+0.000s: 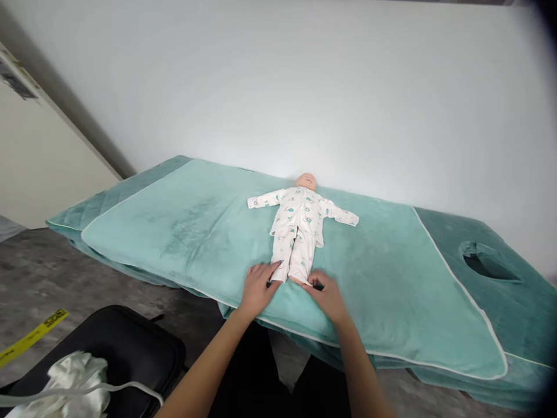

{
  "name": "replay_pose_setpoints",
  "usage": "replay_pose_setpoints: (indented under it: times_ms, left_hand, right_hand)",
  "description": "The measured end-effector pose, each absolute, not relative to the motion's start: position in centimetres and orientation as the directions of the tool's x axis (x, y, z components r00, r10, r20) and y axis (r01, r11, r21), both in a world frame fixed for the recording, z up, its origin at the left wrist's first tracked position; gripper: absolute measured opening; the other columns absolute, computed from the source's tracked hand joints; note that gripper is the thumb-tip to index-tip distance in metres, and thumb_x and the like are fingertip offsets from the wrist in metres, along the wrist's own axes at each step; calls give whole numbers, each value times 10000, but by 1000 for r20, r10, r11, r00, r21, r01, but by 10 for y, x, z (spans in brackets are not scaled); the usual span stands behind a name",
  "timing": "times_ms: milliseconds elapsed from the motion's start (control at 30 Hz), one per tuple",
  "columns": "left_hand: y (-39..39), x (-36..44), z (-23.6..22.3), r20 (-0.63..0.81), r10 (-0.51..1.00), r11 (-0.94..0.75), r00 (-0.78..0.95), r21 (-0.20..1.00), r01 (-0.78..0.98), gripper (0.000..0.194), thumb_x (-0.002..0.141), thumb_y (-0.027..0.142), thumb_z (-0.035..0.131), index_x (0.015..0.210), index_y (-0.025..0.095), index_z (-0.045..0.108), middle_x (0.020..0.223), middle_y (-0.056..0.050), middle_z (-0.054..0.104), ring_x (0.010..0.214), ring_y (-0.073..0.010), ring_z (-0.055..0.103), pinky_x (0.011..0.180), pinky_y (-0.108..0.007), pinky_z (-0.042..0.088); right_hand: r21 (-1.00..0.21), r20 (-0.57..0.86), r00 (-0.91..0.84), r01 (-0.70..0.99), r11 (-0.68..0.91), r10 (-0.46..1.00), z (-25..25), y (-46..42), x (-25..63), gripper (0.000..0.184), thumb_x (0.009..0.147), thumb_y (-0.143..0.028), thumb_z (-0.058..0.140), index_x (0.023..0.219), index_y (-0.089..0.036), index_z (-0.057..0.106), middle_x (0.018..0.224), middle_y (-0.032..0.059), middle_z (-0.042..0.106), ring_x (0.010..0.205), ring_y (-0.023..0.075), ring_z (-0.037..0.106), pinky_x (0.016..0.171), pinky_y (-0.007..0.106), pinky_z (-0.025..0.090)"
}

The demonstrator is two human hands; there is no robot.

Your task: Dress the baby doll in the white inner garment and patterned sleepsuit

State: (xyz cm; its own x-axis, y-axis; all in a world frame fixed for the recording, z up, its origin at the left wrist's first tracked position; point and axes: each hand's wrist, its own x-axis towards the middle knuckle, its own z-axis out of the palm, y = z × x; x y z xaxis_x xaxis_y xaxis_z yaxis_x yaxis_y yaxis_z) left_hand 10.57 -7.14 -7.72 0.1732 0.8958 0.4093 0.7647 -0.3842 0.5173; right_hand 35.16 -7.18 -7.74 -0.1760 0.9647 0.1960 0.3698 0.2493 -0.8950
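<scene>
A baby doll (306, 181) lies on its back on a green bed cover, head toward the wall and arms spread wide. It wears a white printed shirt (299, 210) and matching white trousers (284, 251). My left hand (260, 285) pinches the cuff of the trouser leg on the left. At the other leg, my right hand (322, 294) grips the cuff between thumb and fingers. A bit of the doll's foot (296, 280) shows at that cuff; the other foot is hidden.
The bed (391, 302) stands against a white wall (278, 87), with a face hole (487, 264) at its right end. A black chair (134, 342) at lower left bears a crumpled pale cloth (80, 374) and a white cable (126, 385). Yellow tape (35, 337) marks the floor.
</scene>
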Motion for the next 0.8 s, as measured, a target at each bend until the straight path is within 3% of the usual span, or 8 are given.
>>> replay_pose_setpoints:
  times_ms: [100,233,333,467,567,700,800]
  left_hand:
    - [-76,112,-76,467,874,-381,132,492,783,342,935,335,582,1267,275,639,950,-54,712,911,-259,621,835,-414,446]
    - [-81,114,-67,529,841,-416,117,492,765,238,929,308,592,1150,239,651,836,-37,696,792,-237,604,750,-387,469]
    - [-87,115,-57,594,794,-457,128,446,770,168,943,237,551,1089,237,633,820,-37,693,764,-233,594,712,-378,474]
    - [-98,119,-51,658,743,-471,122,383,795,204,926,133,519,1064,250,613,904,-52,710,829,-248,609,758,-411,478]
    - [-103,127,-51,629,760,-460,165,342,819,227,911,161,575,1116,250,616,1010,-79,707,965,-277,617,854,-462,483]
    - [-97,144,-46,518,768,-534,378,192,823,309,935,221,586,1243,245,601,1198,-88,673,1195,-295,575,1003,-496,448]
    - [-84,154,-37,480,755,-558,446,114,822,191,944,279,601,1126,229,631,1123,-71,687,1166,-277,587,1026,-495,441]
  right_hand:
    - [-967,167,-167,165,195,972,-87,-73,366,286,806,-430,740,763,-207,565,744,-15,527,713,158,502,671,278,406]
    - [-976,215,-103,-62,209,971,-92,-74,377,403,726,-553,766,709,-219,541,743,5,533,732,187,527,675,305,437]
    - [-975,219,-195,-91,205,956,-85,-73,378,405,724,-581,765,692,-222,579,744,18,557,728,198,546,683,325,456]
    - [-979,201,-317,-102,177,927,-77,-72,378,271,748,-463,796,739,-225,668,818,37,598,779,201,567,725,338,462]
    - [-966,197,-228,-209,149,953,-78,-71,377,225,757,-406,800,730,-224,672,809,27,583,781,188,546,723,322,439]
    - [-928,119,-61,-362,89,991,-82,-69,374,167,748,-313,812,755,-233,665,766,-9,543,739,148,485,697,279,389]
    - [-906,63,-34,-420,43,997,-82,-69,372,161,738,-290,822,783,-237,676,792,-11,547,716,135,453,663,266,365]
